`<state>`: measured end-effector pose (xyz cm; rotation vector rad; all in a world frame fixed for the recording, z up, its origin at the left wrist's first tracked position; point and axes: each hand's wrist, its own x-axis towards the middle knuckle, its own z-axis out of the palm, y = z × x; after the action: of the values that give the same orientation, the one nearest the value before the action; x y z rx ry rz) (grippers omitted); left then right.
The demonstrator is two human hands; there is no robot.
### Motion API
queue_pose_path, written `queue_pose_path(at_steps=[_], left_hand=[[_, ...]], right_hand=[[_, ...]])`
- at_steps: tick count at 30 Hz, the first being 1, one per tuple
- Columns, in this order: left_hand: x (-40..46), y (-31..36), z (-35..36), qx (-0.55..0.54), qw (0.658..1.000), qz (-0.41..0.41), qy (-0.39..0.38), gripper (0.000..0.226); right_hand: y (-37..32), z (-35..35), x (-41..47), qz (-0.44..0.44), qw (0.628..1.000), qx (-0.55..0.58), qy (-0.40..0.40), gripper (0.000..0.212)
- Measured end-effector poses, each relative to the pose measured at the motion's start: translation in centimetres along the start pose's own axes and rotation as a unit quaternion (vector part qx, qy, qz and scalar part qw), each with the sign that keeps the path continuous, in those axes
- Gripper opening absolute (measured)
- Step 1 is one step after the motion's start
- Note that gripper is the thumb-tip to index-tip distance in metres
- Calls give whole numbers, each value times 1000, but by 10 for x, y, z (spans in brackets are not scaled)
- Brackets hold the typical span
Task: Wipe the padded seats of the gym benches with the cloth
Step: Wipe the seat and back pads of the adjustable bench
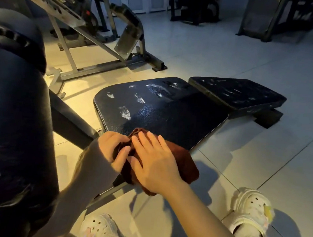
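Brown cloth (184, 163) overhangs the seat (170, 117) edge (left hand (116, 149) pinching, right hand (154, 163) flat).

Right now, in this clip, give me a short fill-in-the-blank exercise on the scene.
1. The cloth lies at the near edge of the ____ seat pad.
2. The right hand lies ____ on the cloth.
3. The left hand ____ the cloth's bunched end.
4. The pad's far half shows pale ____.

Missing: black; flat; grips; smudges

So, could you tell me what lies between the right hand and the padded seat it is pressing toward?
In the head view, the brown cloth lies between the right hand and the near edge of the padded seat; the left hand grips its bunched end.
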<state>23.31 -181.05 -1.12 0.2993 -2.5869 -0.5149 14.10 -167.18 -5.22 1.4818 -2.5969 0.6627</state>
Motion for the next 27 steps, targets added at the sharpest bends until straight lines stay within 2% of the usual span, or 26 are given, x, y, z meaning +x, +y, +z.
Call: queue_pose_path(at_steps=[3,5,8,10,11,12,13,15,16,18,21,23,27], left_hand=[[-9,6,2,38,998,-39,-15,23],[-16,12,0,65,995,-54,-49,32],[-26,15,0,119,988,-36,-96,40],[-27,10,1,151,983,-37,-99,40],[-26,9,0,155,981,-64,-97,40],[-24,7,0,152,980,-93,-90,41],[-23,9,0,151,980,-105,-81,40],[-17,14,1,136,989,-48,-38,28],[-11,18,2,126,992,-6,-16,20],[9,22,7,134,990,34,-10,25],[42,20,22,133,991,-10,-28,28],[53,18,34,120,991,-49,-36,23],[65,24,40,111,991,-68,-41,19]], right_hand=[[9,7,1,-16,1000,0,-16,62],[15,4,3,-23,999,17,-16,63],[17,-3,-6,-6,986,162,39,60],[22,-9,-21,67,957,231,164,48],[25,-11,-34,130,932,244,234,40],[28,-10,-48,207,902,253,281,33],[32,-9,-60,283,874,263,294,29],[46,-3,-77,402,834,299,231,33],[54,-1,-79,432,824,314,187,36],[67,1,-74,454,820,326,124,40],[78,-1,-62,459,828,319,54,36],[84,-1,-63,457,831,313,52,28],[94,-5,-82,441,834,329,50,8]])
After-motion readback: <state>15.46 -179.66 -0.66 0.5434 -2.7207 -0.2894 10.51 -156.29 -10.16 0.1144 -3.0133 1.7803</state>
